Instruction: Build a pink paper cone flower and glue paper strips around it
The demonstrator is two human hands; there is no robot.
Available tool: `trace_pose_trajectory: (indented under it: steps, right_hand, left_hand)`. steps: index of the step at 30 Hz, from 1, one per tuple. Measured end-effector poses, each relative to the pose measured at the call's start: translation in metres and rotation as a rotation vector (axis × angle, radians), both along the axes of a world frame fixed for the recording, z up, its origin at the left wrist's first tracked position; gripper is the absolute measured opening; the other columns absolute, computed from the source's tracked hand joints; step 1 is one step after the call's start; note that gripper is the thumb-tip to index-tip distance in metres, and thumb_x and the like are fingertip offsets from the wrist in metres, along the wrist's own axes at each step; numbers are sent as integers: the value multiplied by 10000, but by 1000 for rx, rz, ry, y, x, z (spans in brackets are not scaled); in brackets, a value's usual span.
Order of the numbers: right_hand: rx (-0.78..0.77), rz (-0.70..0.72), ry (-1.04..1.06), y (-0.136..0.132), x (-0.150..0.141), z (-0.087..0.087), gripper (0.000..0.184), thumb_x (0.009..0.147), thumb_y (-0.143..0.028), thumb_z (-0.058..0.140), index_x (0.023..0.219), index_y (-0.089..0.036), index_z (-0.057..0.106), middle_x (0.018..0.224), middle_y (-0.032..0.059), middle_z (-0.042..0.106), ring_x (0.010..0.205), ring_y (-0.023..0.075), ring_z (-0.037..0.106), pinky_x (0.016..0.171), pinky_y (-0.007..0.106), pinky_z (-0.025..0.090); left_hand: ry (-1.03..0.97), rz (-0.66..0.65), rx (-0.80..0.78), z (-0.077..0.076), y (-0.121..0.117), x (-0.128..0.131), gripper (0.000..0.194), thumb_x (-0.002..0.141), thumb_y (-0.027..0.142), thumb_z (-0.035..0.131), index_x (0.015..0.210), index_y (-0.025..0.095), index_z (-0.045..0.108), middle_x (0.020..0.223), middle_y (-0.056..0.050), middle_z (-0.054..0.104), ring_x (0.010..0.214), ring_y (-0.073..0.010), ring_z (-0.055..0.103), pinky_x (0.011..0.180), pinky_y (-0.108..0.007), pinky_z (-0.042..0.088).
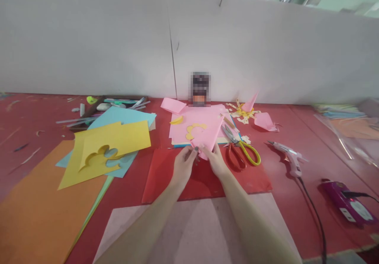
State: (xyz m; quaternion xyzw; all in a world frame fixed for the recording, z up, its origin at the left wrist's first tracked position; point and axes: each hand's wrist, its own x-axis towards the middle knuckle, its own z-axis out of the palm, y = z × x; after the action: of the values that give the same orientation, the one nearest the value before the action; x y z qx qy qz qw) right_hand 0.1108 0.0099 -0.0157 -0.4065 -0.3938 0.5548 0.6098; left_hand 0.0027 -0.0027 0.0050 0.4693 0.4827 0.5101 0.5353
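Both my hands at mid-bench, over the red board (164,179). Left hand (184,160) grasping, fingertips pinching the lower edge of a bent pink sheet (212,137). Right hand (215,159) grasping the same sheet at its lower right. The sheet stands tilted between them, in front of the paper stack (179,134), whose top is pink, with cream and blue edges showing below.

On the stack: a scalloped yellow cutout (190,132) and a yellow crescent (177,120). Just right of my right hand, scissors with a yellow handle (251,153); a red loop beside it, can't tell whether it belongs to the same pair.

Writing: the purple device (349,202) at far right has pale panels and a small red light; any lettering is too blurred to read. Glue gun (293,159) nearer in, cord trailing toward me; markings too small to make out. Picture against the wall (200,89) is pixelated, unreadable.

Left side: yellow sheet (130,131) with a curved cut, over blue paper (122,115); orange sheet (38,200) nearer me. Behind stack, to the right: pink cone (251,103) among yellow scraps.
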Motion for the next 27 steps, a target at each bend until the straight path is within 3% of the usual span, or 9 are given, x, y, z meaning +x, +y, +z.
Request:
trace_pose_trajectory:
  steps: [10, 21, 27]
  right_hand:
    - [-4, -1, -11, -1, 0, 5, 467, 675, -308, 660, 1108, -209, 517, 1003, 39, 625, 983, 190, 555, 852, 328, 461]
    - [9, 39, -17, -3, -2, 12, 501, 681, -327, 657, 1145, -218, 505, 1037, 39, 627, 1013, 189, 553, 884, 327, 450]
    - [78, 76, -15, -2, -3, 12, 549, 692, -309, 661, 1199, -236, 465, 1098, 34, 603, 1047, 180, 538, 926, 322, 424]
  left_hand:
    - [1, 3, 2, -1, 0, -1, 278, 746, 402, 571, 605, 184, 472, 542, 48, 485, 511, -95, 472, 543, -212, 402]
    - [-217, -34, -54, -2, 1, -6, 273, 689, 374, 633, 601, 176, 468, 601, 33, 466, 550, -95, 463, 545, -210, 409]
    - [-195, 40, -67, -8, 1, -4, 225, 733, 379, 591, 674, 182, 499, 653, 32, 474, 584, -97, 459, 560, -209, 429]
